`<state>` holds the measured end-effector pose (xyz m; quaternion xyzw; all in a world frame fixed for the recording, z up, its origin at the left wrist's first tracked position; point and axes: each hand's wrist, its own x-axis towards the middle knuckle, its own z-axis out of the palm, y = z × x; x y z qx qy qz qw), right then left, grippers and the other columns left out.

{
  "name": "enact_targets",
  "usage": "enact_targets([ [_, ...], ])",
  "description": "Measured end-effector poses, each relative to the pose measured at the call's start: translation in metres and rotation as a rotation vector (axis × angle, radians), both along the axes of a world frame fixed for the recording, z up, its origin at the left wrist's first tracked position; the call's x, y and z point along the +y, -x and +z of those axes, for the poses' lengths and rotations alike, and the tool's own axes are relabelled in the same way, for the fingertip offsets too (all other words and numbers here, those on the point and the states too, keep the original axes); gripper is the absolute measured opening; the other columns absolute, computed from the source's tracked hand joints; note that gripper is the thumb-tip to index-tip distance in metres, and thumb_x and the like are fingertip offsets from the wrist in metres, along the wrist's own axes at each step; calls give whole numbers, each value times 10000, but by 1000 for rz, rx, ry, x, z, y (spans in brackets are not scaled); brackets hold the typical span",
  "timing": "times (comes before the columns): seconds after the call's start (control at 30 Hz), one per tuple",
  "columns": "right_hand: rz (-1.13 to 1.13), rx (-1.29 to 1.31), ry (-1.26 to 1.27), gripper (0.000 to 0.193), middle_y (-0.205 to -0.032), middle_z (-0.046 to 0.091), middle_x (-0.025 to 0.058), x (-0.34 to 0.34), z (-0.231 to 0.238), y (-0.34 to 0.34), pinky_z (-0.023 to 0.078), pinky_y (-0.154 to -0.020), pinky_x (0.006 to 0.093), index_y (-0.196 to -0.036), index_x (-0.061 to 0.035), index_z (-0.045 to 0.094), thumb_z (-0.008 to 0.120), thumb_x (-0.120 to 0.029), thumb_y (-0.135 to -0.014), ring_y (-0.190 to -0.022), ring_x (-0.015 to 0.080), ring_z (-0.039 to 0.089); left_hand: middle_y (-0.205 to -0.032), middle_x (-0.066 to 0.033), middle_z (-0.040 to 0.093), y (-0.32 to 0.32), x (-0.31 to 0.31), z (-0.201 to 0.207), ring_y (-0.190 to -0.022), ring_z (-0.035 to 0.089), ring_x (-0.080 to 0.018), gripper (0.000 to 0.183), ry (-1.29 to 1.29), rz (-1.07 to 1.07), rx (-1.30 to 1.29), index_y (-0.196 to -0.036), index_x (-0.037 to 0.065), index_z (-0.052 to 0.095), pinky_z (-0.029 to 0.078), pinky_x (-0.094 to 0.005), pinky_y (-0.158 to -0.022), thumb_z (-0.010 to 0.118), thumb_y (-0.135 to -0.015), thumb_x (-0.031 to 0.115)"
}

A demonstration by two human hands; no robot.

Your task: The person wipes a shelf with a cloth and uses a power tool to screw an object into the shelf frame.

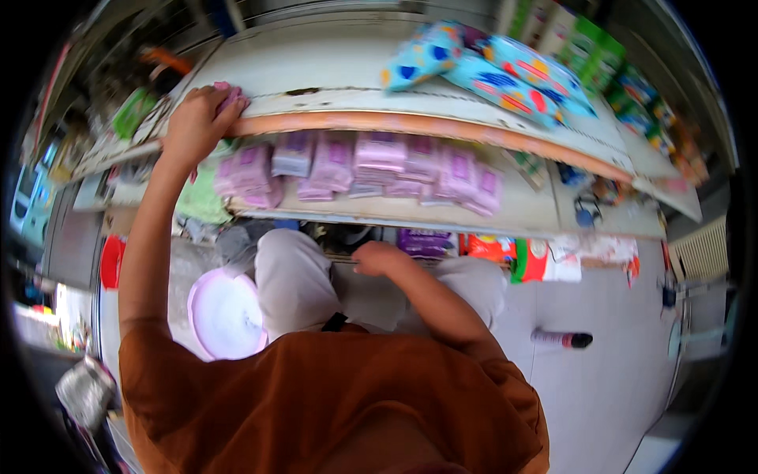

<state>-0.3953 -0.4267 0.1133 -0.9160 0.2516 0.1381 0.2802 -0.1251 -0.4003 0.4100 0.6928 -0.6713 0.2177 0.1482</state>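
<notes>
Where fingers [207,95] hold it, pink cloth [236,95] crumples.

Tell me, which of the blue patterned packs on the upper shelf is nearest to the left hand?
The leftmost blue patterned pack; the other packs lie to its right, farther from the left hand, which grips a pink cloth.
</notes>
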Motion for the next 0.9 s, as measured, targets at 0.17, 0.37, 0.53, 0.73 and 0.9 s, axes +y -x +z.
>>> enact_targets([
  [0.17,31,120,55,325,-991,640,108,4,7,-5,487,-793,441,-996,-94,648,591,-345,-797,-949,307,601,-899,-161,609,70,-17,2,-862,562,-316,340,27,-269,92,-983,2,646,448,-374,-749,588,-819,294],
  [0.37,-51,52,59,305,-953,647,105,3,9,0,490,-782,441,-957,-86,661,593,-330,-788,-928,304,608,-916,-144,593,51,-22,7,-872,561,-314,322,-70,-269,191,-1002,-13,612,433,-342,-772,564,-843,263],
  [0.53,-85,31,65,309,-944,649,113,2,13,12,491,-777,437,-944,-67,665,596,-329,-795,-930,303,608,-868,-218,595,15,-26,15,-822,585,-348,364,-117,-39,271,-953,-31,608,434,-360,-750,554,-852,315],
  [0.73,-102,74,48,304,-954,647,118,6,22,16,490,-786,432,-951,-71,664,599,-325,-799,-934,305,607,-864,-230,599,16,-49,15,-834,578,-381,391,-150,0,86,-966,21,635,440,-408,-740,527,-850,379],
  [0.9,-42,102,38,300,-969,640,121,8,33,9,489,-786,433,-957,-90,659,584,-332,-796,-937,305,604,-839,-191,582,54,-59,6,-844,564,-361,333,-101,-228,77,-1006,64,608,435,-416,-736,541,-850,351],
])
